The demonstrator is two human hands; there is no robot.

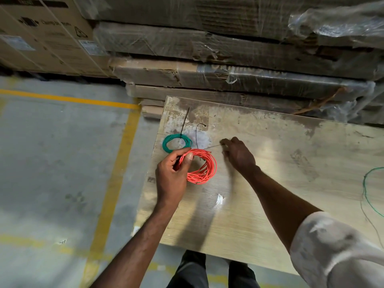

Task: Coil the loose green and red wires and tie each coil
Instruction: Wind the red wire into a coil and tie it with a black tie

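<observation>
Worktop (270,183): pale wooden board on the floor, butted against wrapped cartons (228,48) at 12 o'clock.
Floor (52,163): grey concrete with yellow lines, 9 o'clock side.
Red coil (204,170): wound into a ring, held just above the board near its 10 o'clock corner; a thin black tie looks threaded through it, not yet cinched as far as I can judge.
Left hand (173,173): thumb and fingers pinched around the 9 o'clock edge of the red coil.
Right hand (239,154): fingers curled, pinching the thin black tie (214,146) at its free end, 2 o'clock of the red coil.
Green coil (176,142): small ring lying flat at 11 o'clock of the red coil, touching it or nearly so; black zip tie (185,121) closed on it, tail pointing to 12 o'clock. Looks done.
Spare tie (197,134): curved black strip just beside the green coil.
Loose green wire (366,192): trailing at the 3 o'clock edge, uncoiled.
Progress: green tied, red coiled; red tie to pull tight, stray green strand possibly left.
</observation>
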